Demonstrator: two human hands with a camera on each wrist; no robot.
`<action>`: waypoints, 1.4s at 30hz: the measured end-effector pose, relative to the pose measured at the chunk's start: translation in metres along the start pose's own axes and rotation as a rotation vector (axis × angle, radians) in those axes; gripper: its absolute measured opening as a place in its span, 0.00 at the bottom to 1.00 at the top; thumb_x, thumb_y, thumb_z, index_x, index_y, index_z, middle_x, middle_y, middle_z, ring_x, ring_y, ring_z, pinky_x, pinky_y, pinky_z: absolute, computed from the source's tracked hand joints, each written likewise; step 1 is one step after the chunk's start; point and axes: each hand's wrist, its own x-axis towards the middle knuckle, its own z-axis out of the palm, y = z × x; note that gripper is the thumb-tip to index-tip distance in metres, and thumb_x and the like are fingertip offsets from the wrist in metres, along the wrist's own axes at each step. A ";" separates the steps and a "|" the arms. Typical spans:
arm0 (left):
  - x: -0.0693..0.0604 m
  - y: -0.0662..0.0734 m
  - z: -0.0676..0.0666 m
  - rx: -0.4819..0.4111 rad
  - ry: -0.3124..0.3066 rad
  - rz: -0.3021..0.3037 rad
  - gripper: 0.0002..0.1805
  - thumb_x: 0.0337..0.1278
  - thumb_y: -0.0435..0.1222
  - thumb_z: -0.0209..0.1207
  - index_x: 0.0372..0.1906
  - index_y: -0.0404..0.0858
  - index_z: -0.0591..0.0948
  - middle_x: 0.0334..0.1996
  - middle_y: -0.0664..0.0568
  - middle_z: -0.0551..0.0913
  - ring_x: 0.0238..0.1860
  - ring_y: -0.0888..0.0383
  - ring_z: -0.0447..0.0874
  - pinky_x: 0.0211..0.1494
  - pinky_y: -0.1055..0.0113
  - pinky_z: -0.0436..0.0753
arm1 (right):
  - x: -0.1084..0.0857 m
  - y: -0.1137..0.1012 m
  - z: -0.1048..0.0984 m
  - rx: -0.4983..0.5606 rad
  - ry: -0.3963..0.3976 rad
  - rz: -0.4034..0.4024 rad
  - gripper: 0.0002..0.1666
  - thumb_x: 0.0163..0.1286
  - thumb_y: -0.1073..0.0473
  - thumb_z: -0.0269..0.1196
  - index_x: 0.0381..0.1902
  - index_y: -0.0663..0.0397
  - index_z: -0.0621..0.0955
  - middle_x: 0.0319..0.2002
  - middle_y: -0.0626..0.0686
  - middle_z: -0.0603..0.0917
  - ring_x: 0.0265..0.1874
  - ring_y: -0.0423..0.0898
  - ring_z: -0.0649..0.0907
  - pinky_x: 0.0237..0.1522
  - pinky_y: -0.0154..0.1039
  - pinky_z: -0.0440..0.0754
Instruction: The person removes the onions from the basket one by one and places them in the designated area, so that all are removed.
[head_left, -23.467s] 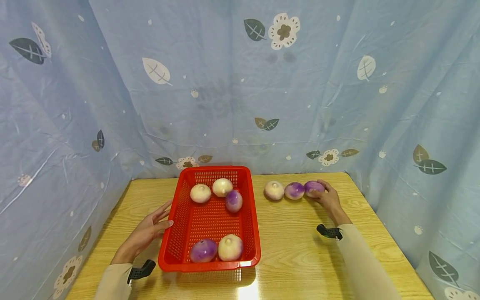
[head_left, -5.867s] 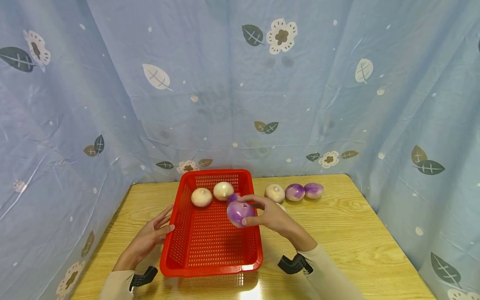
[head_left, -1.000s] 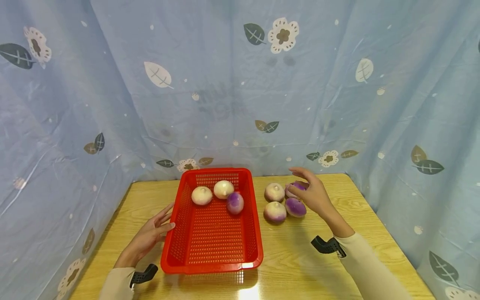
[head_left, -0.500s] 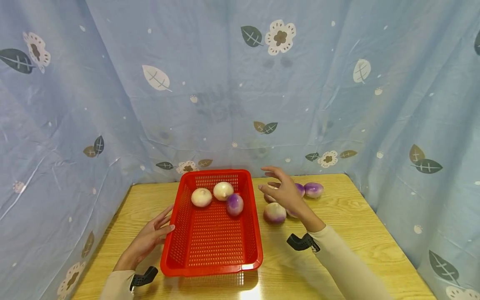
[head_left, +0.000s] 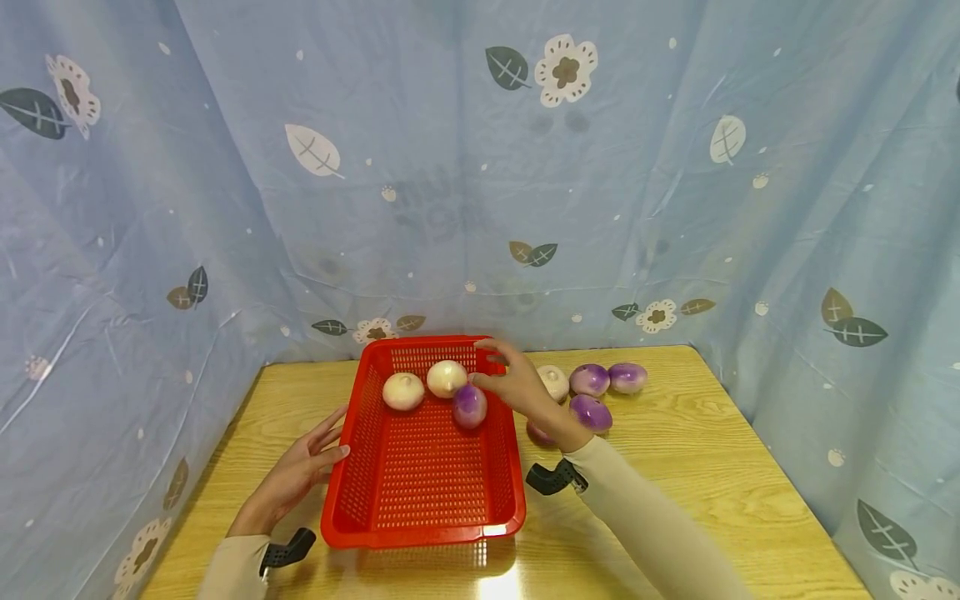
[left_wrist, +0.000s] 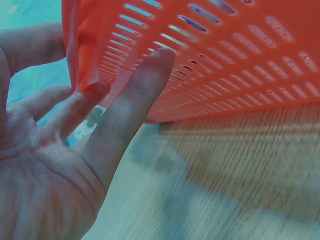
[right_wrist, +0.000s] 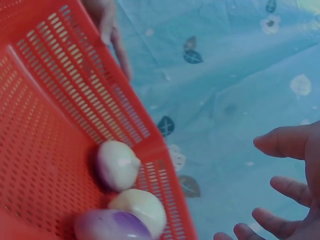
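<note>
My left hand [head_left: 292,475] is at the left side of the red plastic basket [head_left: 423,536]; in the left wrist view the thumb [left_wrist: 132,107] lies along the outer wall and the other fingers are by its edge. My right hand [head_left: 528,396] hovers over the basket's right rim, fingers spread, holding nothing. Just left of its fingertips is a purple-and-white turnip [head_left: 469,408]. Two whitish turnips, one in the middle [head_left: 447,379] and one at the left [head_left: 403,392], share the basket's far end. In the right wrist view the hand [right_wrist: 295,185] is apart from all of them.
Right of the basket, several turnips sit on the wooden table [head_left: 675,483]: a white one [head_left: 556,383], a purple one [head_left: 590,380], another purple one [head_left: 627,378], a front purple one [head_left: 591,413], and one [head_left: 540,434] mostly hidden by my right wrist. A blue curtain [head_left: 420,208] encloses the table.
Two turnips from the basket's near end now stand on the table in front of the back row. Lately my bare right hand has swung left from the table turnips to the basket. The left hand stays.
</note>
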 end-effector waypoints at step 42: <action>0.001 0.000 0.001 -0.010 0.020 -0.017 0.43 0.71 0.36 0.54 0.80 0.51 0.43 0.77 0.36 0.49 0.54 0.50 0.85 0.50 0.52 0.86 | 0.030 0.045 0.069 -0.201 -0.136 0.361 0.35 0.50 0.63 0.69 0.59 0.62 0.75 0.54 0.60 0.79 0.47 0.53 0.79 0.43 0.50 0.82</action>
